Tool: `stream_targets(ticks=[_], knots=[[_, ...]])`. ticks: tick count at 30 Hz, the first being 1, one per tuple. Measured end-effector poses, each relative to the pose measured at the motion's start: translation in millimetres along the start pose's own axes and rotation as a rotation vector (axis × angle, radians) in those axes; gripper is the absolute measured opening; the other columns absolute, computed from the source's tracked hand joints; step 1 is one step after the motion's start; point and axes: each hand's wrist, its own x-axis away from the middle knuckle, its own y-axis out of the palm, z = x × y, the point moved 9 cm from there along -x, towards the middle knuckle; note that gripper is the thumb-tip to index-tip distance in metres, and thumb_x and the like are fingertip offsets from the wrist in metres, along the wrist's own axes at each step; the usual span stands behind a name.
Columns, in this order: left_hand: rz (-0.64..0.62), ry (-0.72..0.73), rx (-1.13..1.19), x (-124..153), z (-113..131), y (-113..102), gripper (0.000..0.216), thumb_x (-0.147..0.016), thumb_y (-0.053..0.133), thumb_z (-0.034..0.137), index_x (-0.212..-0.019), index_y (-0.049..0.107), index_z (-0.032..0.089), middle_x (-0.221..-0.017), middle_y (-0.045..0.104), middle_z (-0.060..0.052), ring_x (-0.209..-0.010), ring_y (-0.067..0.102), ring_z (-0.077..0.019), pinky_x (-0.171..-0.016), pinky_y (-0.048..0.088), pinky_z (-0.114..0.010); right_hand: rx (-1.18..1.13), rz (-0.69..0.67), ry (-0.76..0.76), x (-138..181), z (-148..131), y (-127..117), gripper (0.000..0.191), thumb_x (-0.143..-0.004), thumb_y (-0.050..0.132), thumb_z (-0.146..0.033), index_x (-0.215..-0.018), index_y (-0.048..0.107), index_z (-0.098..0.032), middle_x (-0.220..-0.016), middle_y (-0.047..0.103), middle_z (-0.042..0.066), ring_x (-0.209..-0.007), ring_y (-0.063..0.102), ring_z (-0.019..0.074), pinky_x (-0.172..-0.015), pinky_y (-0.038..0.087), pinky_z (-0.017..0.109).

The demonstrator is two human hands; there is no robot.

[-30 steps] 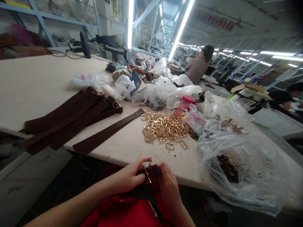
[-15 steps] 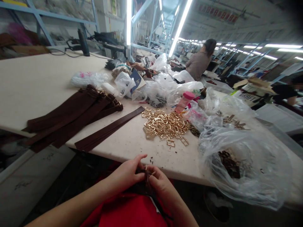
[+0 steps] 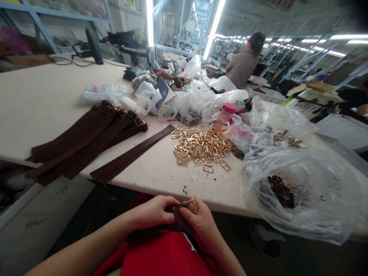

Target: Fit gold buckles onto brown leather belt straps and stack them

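Observation:
Over my lap at the table's front edge, both hands meet on a dark brown leather strap (image 3: 180, 219) with a gold buckle (image 3: 190, 203) at its end. My left hand (image 3: 153, 211) closes on the strap beside the buckle. My right hand (image 3: 200, 216) pinches the strap and buckle, its thumb on the leather. Part of the strap is hidden under the fingers. On the table beyond lies a heap of gold buckles (image 3: 201, 145), with one loose buckle (image 3: 208, 168) in front. Left of the heap are a few flat brown straps (image 3: 132, 153).
A stack of brown straps with buckles (image 3: 83, 138) lies at the left. Plastic bags (image 3: 198, 96) and a pink-lidded jar (image 3: 225, 117) stand behind the heap. An open clear bag (image 3: 316, 199) with dark pieces fills the right side. A co-worker (image 3: 244, 63) sits farther back.
The gold buckle now shows upright between my hands, where before it was mostly covered. My left thumb and fingers have drawn in lower, and the view has shifted slightly.

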Motion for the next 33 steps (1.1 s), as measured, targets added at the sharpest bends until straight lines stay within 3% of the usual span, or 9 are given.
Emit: stream_targets(ticks=[5, 8, 12, 18, 24, 28, 33], knots=[[-0.012, -0.055, 0.103, -1.0, -6.9, -0.3, 0.035, -0.066, 0.055, 0.023, -0.098, 0.062, 0.012, -0.082, 0.067, -0.002, -0.069, 0.058, -0.0160, -0.057, 0.042, -0.022, 0.523, 0.127, -0.135, -6.3, -13.7, -15.3, 0.024, -0.070, 0.059, -0.034, -0.063, 0.040, -0.021, -0.057, 0.043, -0.005, -0.053, 0.038, 0.0108, -0.048, 0.027, 0.023], [-0.017, -0.083, 0.207, -3.3, -10.9, 0.8, 0.033, -0.066, 0.056, 0.024, -0.097, 0.062, 0.012, -0.080, 0.066, -0.002, -0.066, 0.057, -0.0151, -0.057, 0.042, -0.023, 0.645, 0.183, -0.196, -7.8, -24.2, -18.7, 0.023, -0.071, 0.057, -0.034, -0.062, 0.040, -0.021, -0.056, 0.043, -0.005, -0.053, 0.039, 0.0116, -0.048, 0.027, 0.024], [-0.006, -0.072, 0.325, -11.9, -18.6, 2.9, 0.034, -0.067, 0.059, 0.027, -0.098, 0.062, 0.013, -0.083, 0.066, -0.003, -0.067, 0.058, -0.0158, -0.063, 0.046, -0.026, 0.528, 0.147, -0.191, -11.4, -17.9, -18.0, 0.016, -0.072, 0.057, -0.033, -0.073, 0.046, -0.020, -0.061, 0.048, -0.004, -0.057, 0.043, 0.0125, -0.052, 0.032, 0.024], [-0.018, -0.070, 0.301, -17.2, -28.3, 9.1, 0.038, -0.065, 0.063, 0.026, -0.102, 0.062, 0.013, -0.086, 0.068, -0.004, -0.074, 0.060, -0.0180, -0.066, 0.045, -0.026, 0.360, 0.110, -0.123, -12.2, 6.3, -19.5, 0.026, -0.070, 0.061, -0.038, -0.073, 0.043, -0.020, -0.065, 0.054, -0.003, -0.060, 0.050, 0.0140, -0.055, 0.038, 0.025], [-0.101, -0.041, 0.306, -13.9, -19.1, 15.7, 0.037, -0.066, 0.055, 0.017, -0.102, 0.062, 0.013, -0.090, 0.069, -0.003, -0.077, 0.060, -0.0180, -0.072, 0.046, -0.028, 0.541, 0.227, -0.163, -6.6, -2.3, -19.6, 0.027, -0.072, 0.058, -0.042, -0.076, 0.041, -0.021, -0.066, 0.056, 0.000, -0.060, 0.054, 0.0169, -0.056, 0.038, 0.027], [-0.021, -0.016, 0.203, -17.7, -28.9, 11.2, 0.040, -0.066, 0.057, 0.020, -0.105, 0.061, 0.013, -0.097, 0.068, -0.004, -0.085, 0.059, -0.0202, -0.074, 0.045, -0.027, 0.660, 0.262, -0.215, -1.9, -5.2, -11.3, 0.026, -0.073, 0.057, -0.042, -0.078, 0.043, -0.021, -0.067, 0.057, 0.002, -0.063, 0.054, 0.0191, -0.057, 0.036, 0.028], [0.046, -0.061, 0.059, -19.4, -41.5, 10.2, 0.031, -0.065, 0.054, 0.020, -0.093, 0.061, 0.011, -0.085, 0.068, -0.004, -0.072, 0.059, -0.0183, -0.061, 0.044, -0.024, 0.569, 0.259, -0.174, -3.5, 1.6, -8.3, 0.025, -0.073, 0.058, -0.041, -0.075, 0.043, -0.021, -0.064, 0.055, 0.000, -0.059, 0.053, 0.0171, -0.055, 0.036, 0.027]])
